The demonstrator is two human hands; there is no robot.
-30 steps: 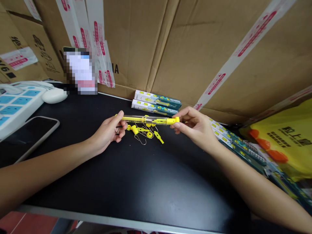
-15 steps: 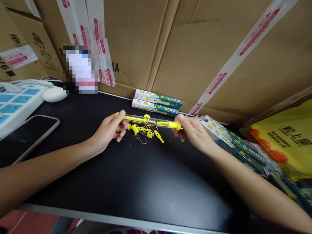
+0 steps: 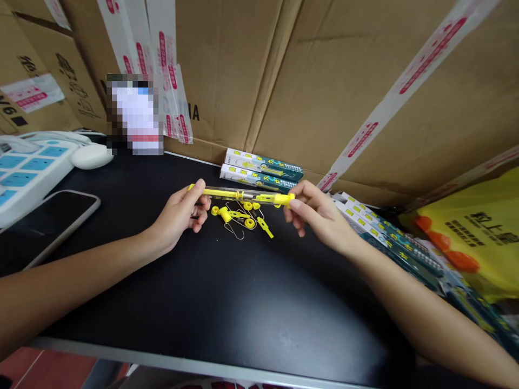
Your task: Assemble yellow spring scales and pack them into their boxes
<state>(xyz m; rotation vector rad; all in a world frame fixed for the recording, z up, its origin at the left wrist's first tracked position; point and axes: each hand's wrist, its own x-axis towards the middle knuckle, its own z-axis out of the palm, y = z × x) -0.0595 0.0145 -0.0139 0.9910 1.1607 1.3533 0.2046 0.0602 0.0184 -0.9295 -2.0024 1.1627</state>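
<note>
A clear tubular spring scale (image 3: 247, 196) with yellow parts and a spring inside is held nearly level above the black table. My left hand (image 3: 180, 213) pinches its left end between thumb and fingers. At the other end, the thumb and forefinger of my right hand (image 3: 318, 210) close on the yellow end piece (image 3: 286, 199). Beneath the tube lies a loose cluster of yellow plastic pieces (image 3: 225, 214), rings, metal hooks (image 3: 234, 232) and small springs, partly hidden by it. A flat yellow strip (image 3: 265, 227) lies at the cluster's right side.
Two slim boxes (image 3: 259, 175) lie against the cardboard wall (image 3: 227, 81). More boxes (image 3: 377, 232) and a yellow bag (image 3: 478, 227) flank my right arm. To the left are a phone (image 3: 48, 227), a white power strip (image 3: 36, 167) and a white rounded object (image 3: 92, 156).
The right end of the spring scale and my right hand have moved slightly left and up. My right fingers have shifted around the end piece. My left hand has risen a little.
</note>
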